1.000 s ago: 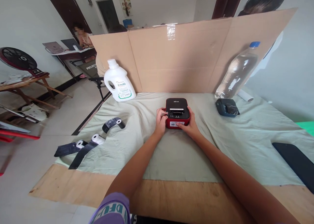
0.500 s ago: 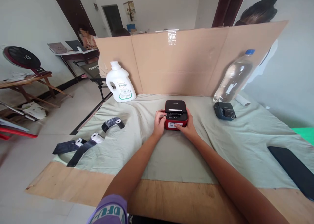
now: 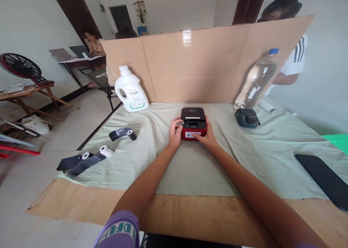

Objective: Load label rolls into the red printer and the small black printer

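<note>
A small red and black label printer (image 3: 193, 118) sits on the pale cloth (image 3: 190, 164) in the middle of the table. My left hand (image 3: 174, 132) grips its left side, fingers curled against the casing. My right hand (image 3: 206, 135) holds the right front corner, thumb lying across the white label on the front face. Both hands are closed on the printer.
Three paper rolls with black wrappers (image 3: 123, 133) (image 3: 106, 151) (image 3: 86, 156) lie at the left. A white detergent jug (image 3: 130, 92) and a clear water bottle (image 3: 255, 82) stand before a cardboard screen (image 3: 195, 63). A dark device (image 3: 247, 117) and a black phone (image 3: 320, 175) lie right. A person (image 3: 290, 56) stands behind the screen.
My hands stay on the printer with hardly any shift. The view has swung slightly, and the person behind the cardboard has moved further into sight at the right.
</note>
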Available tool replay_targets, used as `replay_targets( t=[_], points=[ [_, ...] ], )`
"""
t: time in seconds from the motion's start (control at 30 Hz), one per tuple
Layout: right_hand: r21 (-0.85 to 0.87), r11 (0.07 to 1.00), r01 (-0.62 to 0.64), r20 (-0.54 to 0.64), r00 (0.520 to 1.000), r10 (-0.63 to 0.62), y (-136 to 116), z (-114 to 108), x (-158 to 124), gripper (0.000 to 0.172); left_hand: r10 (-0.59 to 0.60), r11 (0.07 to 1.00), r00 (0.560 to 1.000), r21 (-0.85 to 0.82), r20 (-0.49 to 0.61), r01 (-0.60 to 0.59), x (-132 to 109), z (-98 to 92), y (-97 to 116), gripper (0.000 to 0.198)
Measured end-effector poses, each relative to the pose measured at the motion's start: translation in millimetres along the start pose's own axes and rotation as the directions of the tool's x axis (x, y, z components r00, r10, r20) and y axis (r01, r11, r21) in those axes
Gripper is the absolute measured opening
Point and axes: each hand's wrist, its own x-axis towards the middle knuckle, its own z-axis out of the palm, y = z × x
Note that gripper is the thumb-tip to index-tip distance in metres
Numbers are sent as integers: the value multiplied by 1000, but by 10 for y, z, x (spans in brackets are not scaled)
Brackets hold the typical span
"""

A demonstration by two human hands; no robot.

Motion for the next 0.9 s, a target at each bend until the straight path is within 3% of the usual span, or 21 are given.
replay_targets(
  t=[0.17,0.9],
  points=[
    [18,1000,2,8,1000,-2,-25,-11,-5,108,29,1000,999,11,32,-29,11,-12,-17,30],
    [24,999,27,-19,999,-27,-49,-10,4,88,-95,995,995,-10,18,95,14,-35,-101,34]
  ],
)
